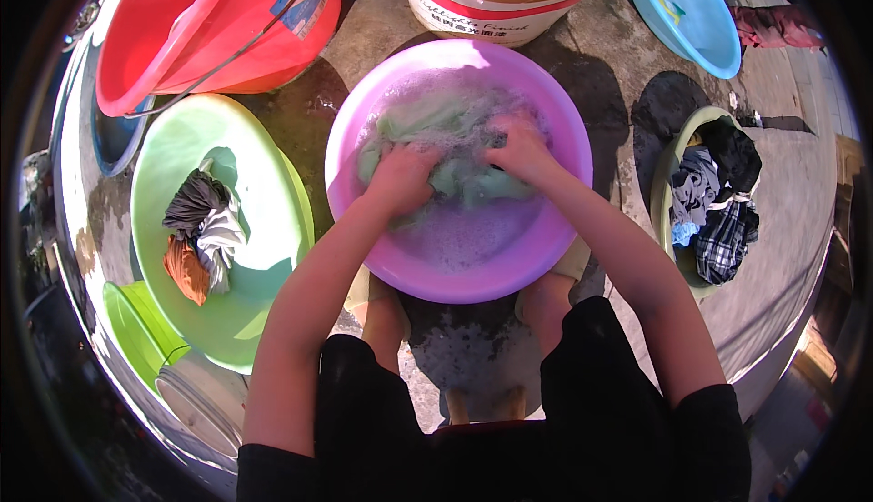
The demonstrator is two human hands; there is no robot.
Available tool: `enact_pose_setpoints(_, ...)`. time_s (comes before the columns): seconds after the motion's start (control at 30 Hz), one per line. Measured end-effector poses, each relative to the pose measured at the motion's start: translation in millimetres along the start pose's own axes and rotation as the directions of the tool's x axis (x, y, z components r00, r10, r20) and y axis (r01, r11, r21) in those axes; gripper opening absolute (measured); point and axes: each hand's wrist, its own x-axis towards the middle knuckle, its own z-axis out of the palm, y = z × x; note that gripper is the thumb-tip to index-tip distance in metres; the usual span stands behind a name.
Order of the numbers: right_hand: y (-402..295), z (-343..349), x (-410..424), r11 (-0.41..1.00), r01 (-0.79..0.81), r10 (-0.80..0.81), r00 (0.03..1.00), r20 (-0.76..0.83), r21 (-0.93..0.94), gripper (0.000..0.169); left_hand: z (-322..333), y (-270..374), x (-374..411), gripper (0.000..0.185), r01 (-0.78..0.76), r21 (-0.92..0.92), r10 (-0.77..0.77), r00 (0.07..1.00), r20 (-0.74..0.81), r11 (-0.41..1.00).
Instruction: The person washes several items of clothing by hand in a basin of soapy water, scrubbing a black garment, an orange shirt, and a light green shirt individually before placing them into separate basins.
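Observation:
A pink plastic basin [464, 290] of soapy water stands on the ground between my feet. Wet light-green cloth [470, 185] lies bunched in it, partly covered by suds [436, 86]. On the cloth's left part, my left hand [407, 178] grips with bent fingers, their tips hidden in the foam. My right hand [524, 149] holds the cloth's right side, thumb and fingers curled around a fold. A small dark patch shows between them; I cannot tell what it is. Water and foam hide the cloth's full shape.
Left are a pale-green basin [266, 338] with twisted garments [204, 229], a red bucket [293, 58] with a wire handle and a lime-green bucket [140, 325]. A paint bucket [491, 14] stands ahead. Right are a blue basin [723, 52] and an olive basin [660, 195] of dark clothes [726, 229].

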Motion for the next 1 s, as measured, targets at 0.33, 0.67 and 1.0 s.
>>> enact_pose_setpoints(0.33,-94,-116,-48,0.214,0.013,0.091,0.995,-0.033,0.977,0.029,-57,19,-27,0.039,0.001,-0.466,-0.164,0.936,-0.310,0.885)
enact_pose_setpoints(0.67,-119,-157,-70,0.211,0.184,0.192,0.955,-0.225,0.960,0.027,-167,79,-103,0.078,-0.440,-0.759,-0.068,0.844,-0.532,0.480)
enact_pose_setpoints(1.0,-28,-84,-31,0.966,-0.034,0.083,0.979,-0.184,0.258,0.026,-98,29,-58,0.038,-0.138,-0.520,-0.010,0.963,-0.271,0.843)
